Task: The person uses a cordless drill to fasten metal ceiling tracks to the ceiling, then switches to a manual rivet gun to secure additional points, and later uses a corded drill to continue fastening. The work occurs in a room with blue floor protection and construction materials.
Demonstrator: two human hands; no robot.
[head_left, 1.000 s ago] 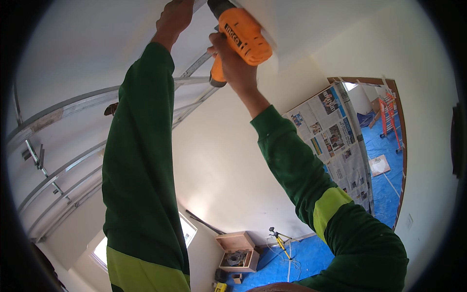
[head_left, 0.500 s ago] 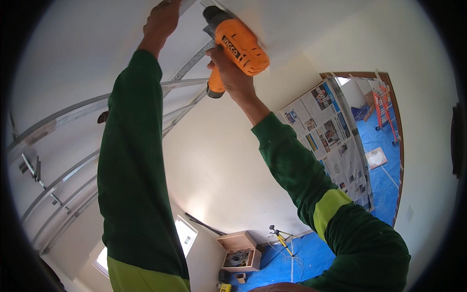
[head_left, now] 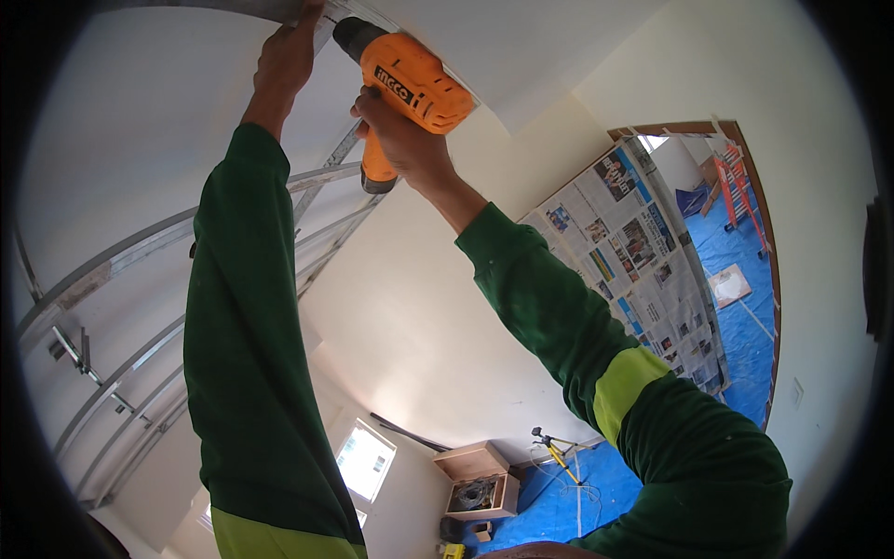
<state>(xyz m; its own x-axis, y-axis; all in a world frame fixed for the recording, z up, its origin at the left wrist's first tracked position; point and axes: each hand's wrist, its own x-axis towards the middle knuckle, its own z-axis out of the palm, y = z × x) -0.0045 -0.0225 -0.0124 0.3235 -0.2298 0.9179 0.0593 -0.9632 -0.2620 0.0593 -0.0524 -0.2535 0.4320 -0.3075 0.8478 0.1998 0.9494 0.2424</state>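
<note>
Overhead, my right hand [head_left: 410, 144] is wrapped round the grip of an orange cordless drill [head_left: 428, 84]. The drill's black chuck points up and left, with a bit reaching close to the metal by my other hand. My left hand [head_left: 287, 63] is raised at the top, its fingers closed on a grey metal profile [head_left: 209, 8] that runs off to the left. Whether the bit touches the metal, I cannot tell. Behind my left arm, a ceiling frame of metal channels [head_left: 140, 252] spreads across the left side.
A door covered in newspaper [head_left: 643, 252] stands open at the right, a red ladder [head_left: 738, 191] beyond it. Blue sheeting [head_left: 540, 512] covers the floor, where a wooden box [head_left: 484, 494] and a yellow tripod [head_left: 561, 458] stand. A window [head_left: 365, 461] is at the lower left.
The drill and my right hand have shifted left, bringing the chuck nearer my left hand. That hand has moved slightly down and left, and the grey profile now shows beside it.
</note>
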